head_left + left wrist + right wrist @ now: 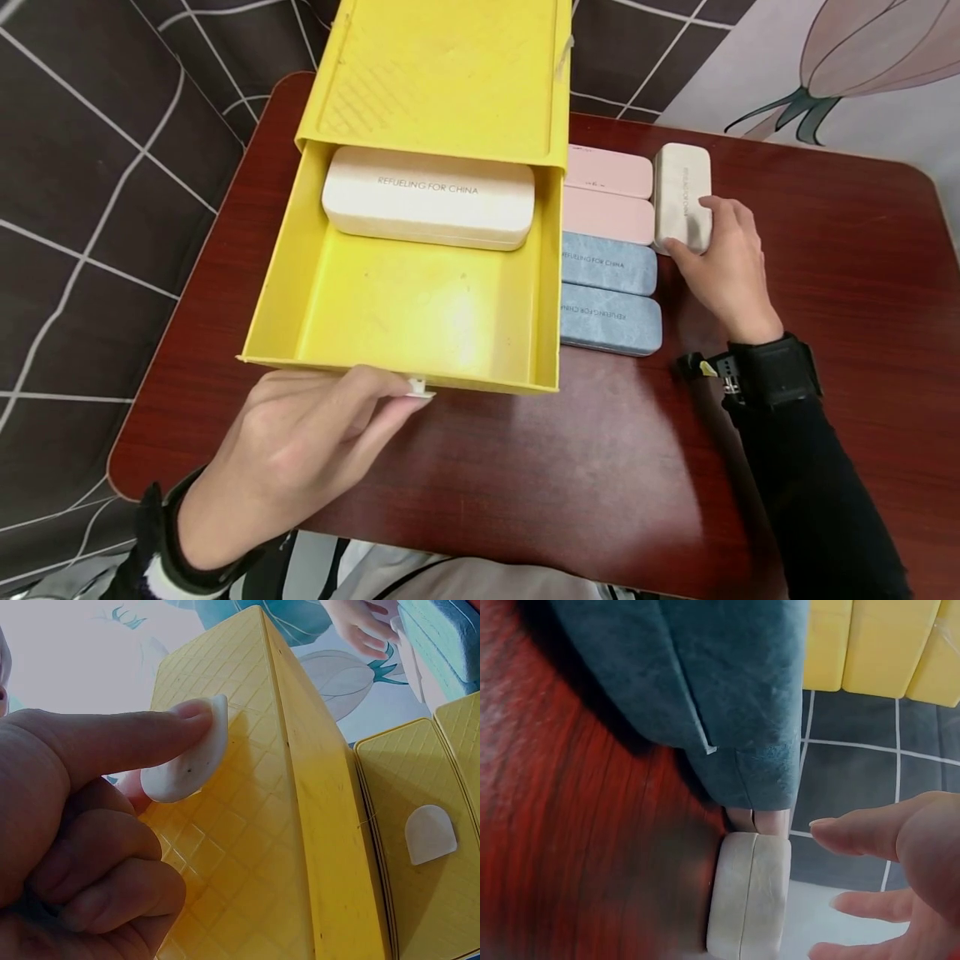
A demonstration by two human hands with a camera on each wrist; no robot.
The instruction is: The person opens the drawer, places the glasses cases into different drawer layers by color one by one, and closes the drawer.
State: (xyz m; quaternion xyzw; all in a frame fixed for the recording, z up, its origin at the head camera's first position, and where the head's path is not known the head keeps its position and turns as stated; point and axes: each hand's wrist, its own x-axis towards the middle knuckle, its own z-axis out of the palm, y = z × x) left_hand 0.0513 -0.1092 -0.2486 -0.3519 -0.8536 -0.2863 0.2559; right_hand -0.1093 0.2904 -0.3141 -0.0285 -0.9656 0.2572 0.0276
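My left hand (292,446) pinches the white pull tab (184,772) on the front of a yellow drawer (405,317) between thumb and fingers. The drawer is pulled out, with a white glasses case (431,212) lying along its back. Over at the right, my right hand (731,267) is at a second white glasses case (684,179), thumb and fingers spread over its near end. The right wrist view shows the fingers (870,904) of that hand apart, with a gap between them and the white case (750,900).
Two pink glasses cases (611,212) and two blue ones (611,321) lie side by side, partly hidden by the yellow drawer cabinet (450,75). More closed yellow drawers (409,907) show in the left wrist view. Dark tiled walls (67,250) border the red-brown table (525,483).
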